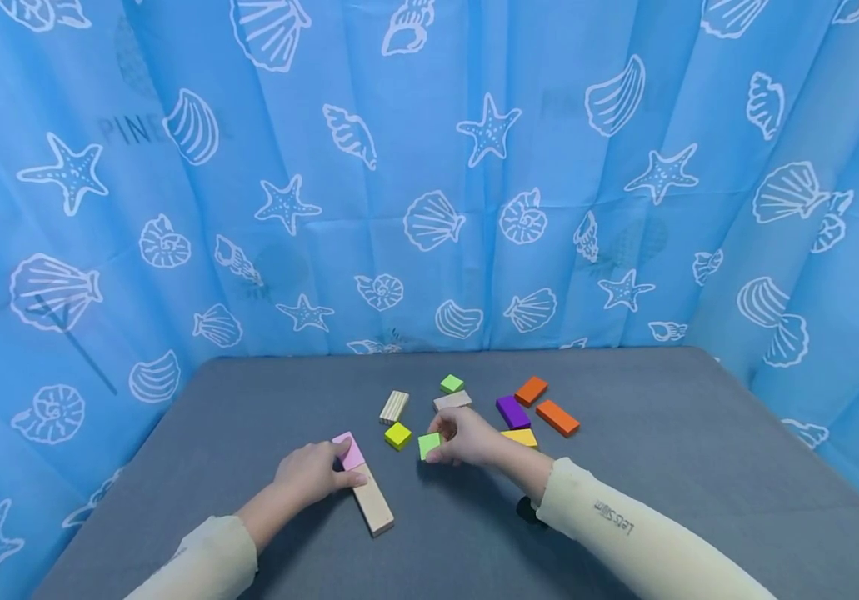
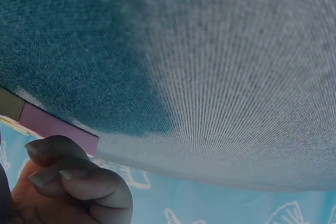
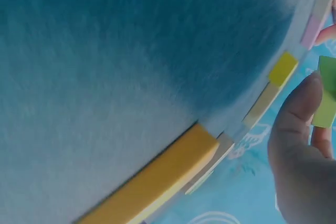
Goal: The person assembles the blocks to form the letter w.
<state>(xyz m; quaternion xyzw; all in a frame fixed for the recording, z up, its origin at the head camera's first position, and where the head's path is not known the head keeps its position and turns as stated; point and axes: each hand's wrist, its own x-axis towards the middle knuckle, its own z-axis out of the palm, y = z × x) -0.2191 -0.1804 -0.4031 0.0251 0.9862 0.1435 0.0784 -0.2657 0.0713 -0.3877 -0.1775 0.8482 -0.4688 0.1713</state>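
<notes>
My right hand (image 1: 465,437) pinches a light green block (image 1: 429,446) between thumb and fingers, over the middle of the grey table. In the right wrist view the thumb presses on the face of this green block (image 3: 326,93). My left hand (image 1: 311,473) is at a pink block (image 1: 350,451), its index finger at the far end and its thumb by the near end. The pink block lies end to end with a long plain wooden block (image 1: 374,505), forming one line. In the left wrist view, curled fingers (image 2: 94,182) overlap the edge of the pink block (image 2: 58,128).
Between the hands and farther back lie a yellow block (image 1: 397,436), a striped wooden block (image 1: 394,407), a second green block (image 1: 451,383) and a plain block (image 1: 451,401). Rightward are purple (image 1: 513,412), orange (image 1: 557,418) and yellow-orange blocks (image 1: 521,437). A blue curtain (image 1: 369,208) hangs behind the table.
</notes>
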